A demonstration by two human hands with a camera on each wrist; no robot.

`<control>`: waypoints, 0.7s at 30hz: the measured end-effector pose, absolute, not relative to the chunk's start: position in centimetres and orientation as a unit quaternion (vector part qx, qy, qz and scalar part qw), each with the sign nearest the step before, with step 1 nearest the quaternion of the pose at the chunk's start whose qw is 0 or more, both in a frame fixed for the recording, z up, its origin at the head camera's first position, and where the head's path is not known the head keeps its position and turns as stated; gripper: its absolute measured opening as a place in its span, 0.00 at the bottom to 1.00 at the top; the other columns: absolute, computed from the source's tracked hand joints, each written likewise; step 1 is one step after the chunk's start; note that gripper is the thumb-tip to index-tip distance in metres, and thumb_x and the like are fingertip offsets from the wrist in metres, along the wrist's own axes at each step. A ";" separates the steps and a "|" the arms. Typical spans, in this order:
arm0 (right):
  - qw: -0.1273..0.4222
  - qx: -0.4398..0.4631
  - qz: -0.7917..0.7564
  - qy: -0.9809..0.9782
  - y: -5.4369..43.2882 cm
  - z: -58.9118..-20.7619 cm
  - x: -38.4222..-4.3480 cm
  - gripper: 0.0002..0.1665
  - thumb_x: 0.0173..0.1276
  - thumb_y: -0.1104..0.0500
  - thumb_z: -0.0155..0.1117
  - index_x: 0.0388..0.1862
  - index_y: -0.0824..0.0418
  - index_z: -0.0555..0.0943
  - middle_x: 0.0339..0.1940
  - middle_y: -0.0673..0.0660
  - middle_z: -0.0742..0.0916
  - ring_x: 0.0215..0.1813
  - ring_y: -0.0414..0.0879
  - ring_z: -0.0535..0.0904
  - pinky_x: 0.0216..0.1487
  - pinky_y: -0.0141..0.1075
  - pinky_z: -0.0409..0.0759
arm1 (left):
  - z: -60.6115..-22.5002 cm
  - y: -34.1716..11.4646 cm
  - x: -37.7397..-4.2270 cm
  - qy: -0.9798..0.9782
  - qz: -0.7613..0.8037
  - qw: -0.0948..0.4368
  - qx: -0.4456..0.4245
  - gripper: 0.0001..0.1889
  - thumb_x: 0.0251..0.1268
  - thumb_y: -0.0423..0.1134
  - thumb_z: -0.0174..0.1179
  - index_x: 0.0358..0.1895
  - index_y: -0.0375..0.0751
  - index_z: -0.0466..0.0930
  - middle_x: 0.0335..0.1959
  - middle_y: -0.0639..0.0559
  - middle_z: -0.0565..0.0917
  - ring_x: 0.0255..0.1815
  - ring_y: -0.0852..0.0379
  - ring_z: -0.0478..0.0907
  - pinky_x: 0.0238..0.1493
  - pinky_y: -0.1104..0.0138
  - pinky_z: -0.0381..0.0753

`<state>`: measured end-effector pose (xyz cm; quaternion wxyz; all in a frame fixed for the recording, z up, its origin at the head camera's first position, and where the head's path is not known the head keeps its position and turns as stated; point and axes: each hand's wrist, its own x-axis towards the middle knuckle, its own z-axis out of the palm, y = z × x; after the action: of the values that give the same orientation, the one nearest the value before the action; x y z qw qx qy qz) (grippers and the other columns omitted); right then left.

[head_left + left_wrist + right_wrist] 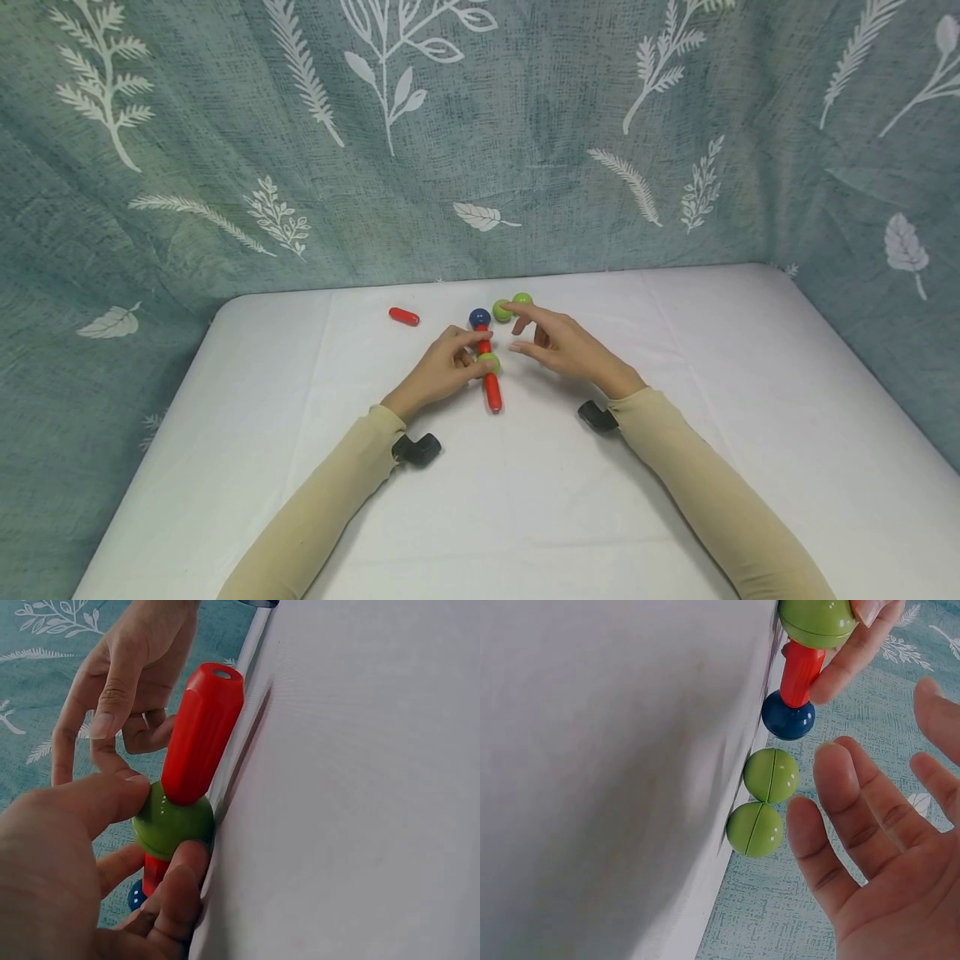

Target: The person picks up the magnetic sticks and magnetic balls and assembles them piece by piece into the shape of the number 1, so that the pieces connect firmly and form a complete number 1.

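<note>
My left hand pinches a green ball between thumb and fingers. A red rod with a hole in its end sticks out of this ball towards me. From the ball's far side a second red rod leads to a dark blue ball, so the pieces form one straight row. My right hand hovers to the right of the row, fingers apart and loosely bent, holding nothing. Just beyond its fingertips, two loose green balls sit side by side, touching or nearly so.
A single red rod lies at the back left of the white-covered table. Behind the table's far edge hangs a green-blue leaf-patterned cloth. A black wrist camera juts out under the left sleeve, another under the right.
</note>
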<state>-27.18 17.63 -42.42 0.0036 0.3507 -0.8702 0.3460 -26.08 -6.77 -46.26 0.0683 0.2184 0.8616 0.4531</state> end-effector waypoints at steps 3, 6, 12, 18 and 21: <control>0.002 0.350 0.345 -0.871 17.6 -42.4 -27.2 0.36 0.69 0.56 0.65 0.74 0.53 0.65 0.47 0.58 0.84 0.27 0.43 0.74 0.32 0.35 0.76 | -46.3 -6.9 -26.1 0.859 0.458 0.067 0.221 0.27 0.65 0.48 0.65 0.66 0.46 0.75 0.47 0.47 0.73 0.34 0.57 0.74 0.36 0.69 0.74; 0.002 0.347 0.345 -0.872 17.6 -42.4 -27.2 0.36 0.69 0.56 0.65 0.73 0.55 0.65 0.47 0.59 0.84 0.28 0.43 0.73 0.32 0.35 0.76 | -46.5 -6.9 -26.2 0.855 0.463 0.066 0.225 0.27 0.66 0.47 0.64 0.66 0.46 0.74 0.48 0.47 0.73 0.33 0.57 0.74 0.35 0.69 0.73; 0.003 0.349 0.346 -0.871 17.7 -42.4 -27.3 0.36 0.69 0.56 0.65 0.74 0.55 0.65 0.48 0.59 0.84 0.27 0.43 0.73 0.32 0.35 0.76 | -46.7 -7.0 -26.3 0.852 0.467 0.067 0.227 0.26 0.67 0.47 0.64 0.66 0.47 0.74 0.49 0.48 0.73 0.33 0.57 0.74 0.35 0.69 0.73; 0.002 0.351 0.348 -0.870 17.7 -42.5 -27.3 0.37 0.69 0.56 0.66 0.74 0.55 0.65 0.48 0.59 0.84 0.27 0.43 0.73 0.32 0.35 0.76 | -46.9 -7.1 -26.3 0.845 0.477 0.067 0.233 0.25 0.65 0.45 0.65 0.65 0.46 0.75 0.50 0.48 0.73 0.32 0.57 0.76 0.36 0.70 0.74; 0.003 0.351 0.348 -0.869 17.7 -42.6 -27.3 0.37 0.68 0.56 0.66 0.74 0.54 0.65 0.47 0.58 0.84 0.27 0.43 0.73 0.31 0.35 0.76 | -46.8 -7.2 -26.3 0.842 0.482 0.065 0.234 0.25 0.64 0.44 0.66 0.64 0.45 0.76 0.50 0.47 0.74 0.32 0.57 0.76 0.35 0.70 0.75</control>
<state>-27.33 17.71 -42.56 0.0033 0.3506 -0.8694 0.3482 -26.31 -7.17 -46.83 0.0645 0.2342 0.8420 0.4817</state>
